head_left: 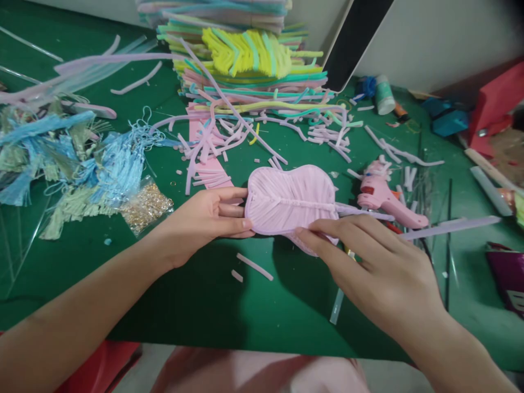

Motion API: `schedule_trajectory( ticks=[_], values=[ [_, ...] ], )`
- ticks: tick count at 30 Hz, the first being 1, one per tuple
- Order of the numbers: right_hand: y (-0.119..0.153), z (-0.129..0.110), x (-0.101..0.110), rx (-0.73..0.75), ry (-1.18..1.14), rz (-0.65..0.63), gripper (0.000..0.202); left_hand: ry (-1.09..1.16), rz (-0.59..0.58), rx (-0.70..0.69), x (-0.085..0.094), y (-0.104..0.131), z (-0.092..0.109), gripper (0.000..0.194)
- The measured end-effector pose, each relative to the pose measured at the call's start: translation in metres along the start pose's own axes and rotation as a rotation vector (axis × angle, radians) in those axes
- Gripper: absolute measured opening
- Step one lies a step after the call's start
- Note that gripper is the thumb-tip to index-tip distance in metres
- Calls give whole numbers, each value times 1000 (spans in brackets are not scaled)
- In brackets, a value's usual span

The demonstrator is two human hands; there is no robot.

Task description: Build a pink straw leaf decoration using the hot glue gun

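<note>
The pale pink leaf-shaped piece [286,188] is above the green table [180,311], between both hands. The left hand [207,214] pinches its left edge; the right hand [382,254] grips the lower right edge, the underside contact being hidden. It is probably light, soft and easily crushed; hold by the rim, clear of the central rib [303,204].
</note>
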State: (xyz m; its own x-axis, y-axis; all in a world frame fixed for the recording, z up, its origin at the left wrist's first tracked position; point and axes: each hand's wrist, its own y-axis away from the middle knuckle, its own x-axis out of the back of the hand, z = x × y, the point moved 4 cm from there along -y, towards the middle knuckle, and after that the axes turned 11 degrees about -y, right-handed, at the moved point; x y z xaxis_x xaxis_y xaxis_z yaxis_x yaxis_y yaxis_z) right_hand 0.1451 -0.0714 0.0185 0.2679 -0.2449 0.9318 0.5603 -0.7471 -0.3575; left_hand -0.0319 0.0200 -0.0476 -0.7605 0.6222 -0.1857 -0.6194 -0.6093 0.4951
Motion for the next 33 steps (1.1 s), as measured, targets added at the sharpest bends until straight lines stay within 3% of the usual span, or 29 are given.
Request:
schedule_trajectory(
  ticks=[10,15,25,33],
  values=[
    [-1,0,-1,-18,40,-11,24,-66,-10,-48,-1,1,2,59],
    [-2,-1,-2,-31,41,-26,26,-168,122,-54,-3,-1,-1,73],
    [-3,-4,-6,-38,44,-94,30,-215,178,-84,-6,-3,0,57],
    [-7,-5,-7,-48,84,-65,30,-206,169,-94,-8,-4,-1,57]
  ],
)
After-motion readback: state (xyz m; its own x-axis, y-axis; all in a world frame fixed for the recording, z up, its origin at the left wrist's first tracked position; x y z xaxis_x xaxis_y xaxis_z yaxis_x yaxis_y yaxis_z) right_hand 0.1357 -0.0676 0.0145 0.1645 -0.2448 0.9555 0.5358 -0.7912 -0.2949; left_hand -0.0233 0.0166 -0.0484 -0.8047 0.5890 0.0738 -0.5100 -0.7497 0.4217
